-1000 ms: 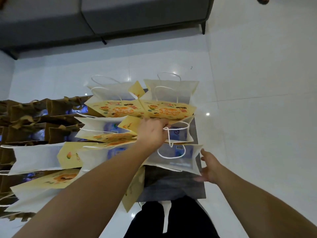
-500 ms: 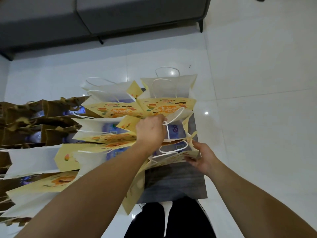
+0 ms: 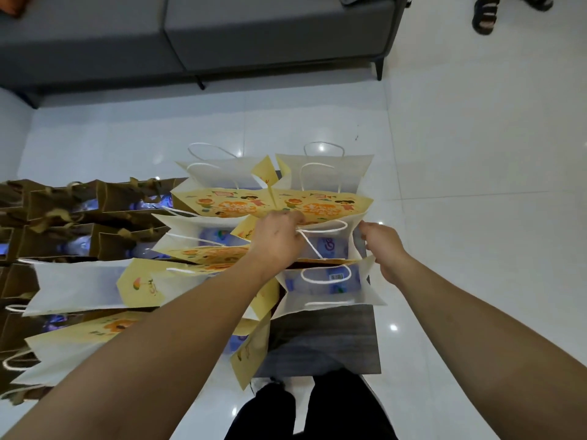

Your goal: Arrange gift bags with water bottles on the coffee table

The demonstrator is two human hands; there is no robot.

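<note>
Since half a second ago our right hand has risen from the nearest bag's front edge to the right side of the middle gift bag, fingers curled on its paper wall. Our left hand still grasps that bag's white handle. It stands on the table with a water bottle inside, between the rear bag and the nearest bag. Brown bags stand well left.
</note>
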